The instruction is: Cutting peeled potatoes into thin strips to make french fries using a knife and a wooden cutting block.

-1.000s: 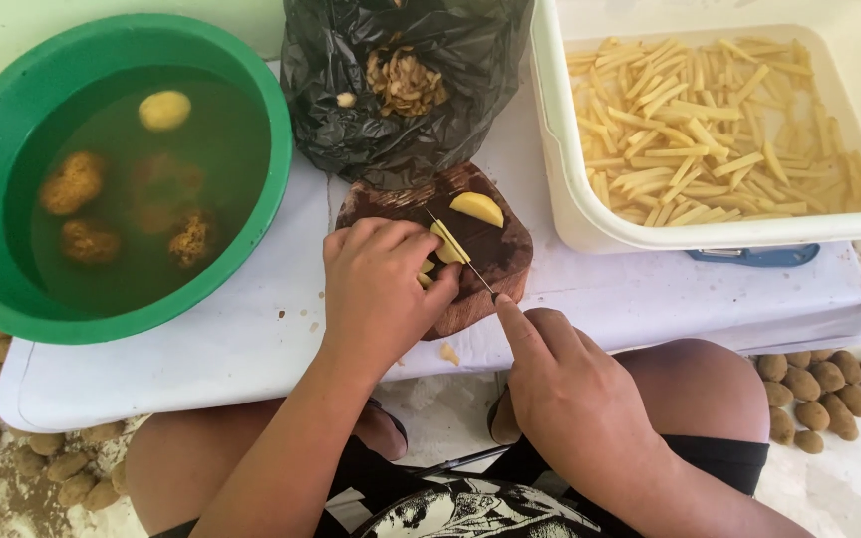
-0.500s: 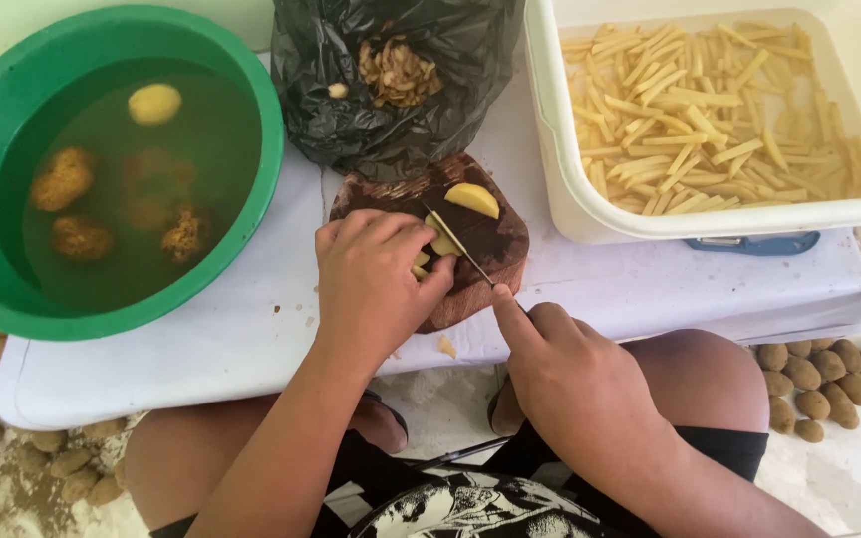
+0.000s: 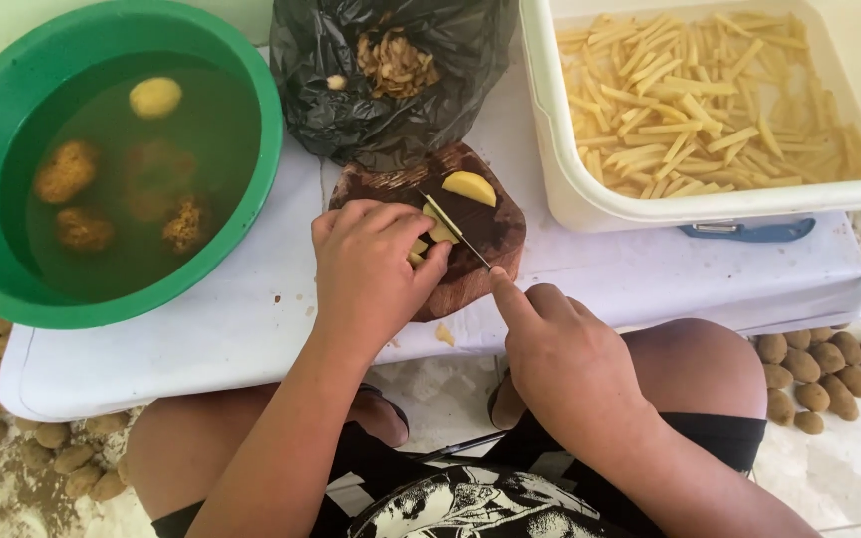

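Observation:
A dark wooden cutting board (image 3: pixel 495 234) lies on the white table (image 3: pixel 201 329) in front of me. My left hand (image 3: pixel 371 269) presses down on pale potato pieces (image 3: pixel 437 229) on the board. My right hand (image 3: pixel 550 349) grips a knife (image 3: pixel 455 231), index finger along its back, the blade slanting across the potato beside my left fingers. A peeled potato half (image 3: pixel 470 187) rests at the board's far edge.
A green basin (image 3: pixel 251 189) of cloudy water with several potatoes sits at left. A black bag (image 3: pixel 391 110) of peelings stands behind the board. A white tub (image 3: pixel 590 204) of cut potato sticks is at right. Small unpeeled potatoes (image 3: pixel 824 369) lie on the floor on both sides.
Both hands stay at the board; the knife blade has shifted slightly along the potato. The view has tilted a little, nothing else moved.

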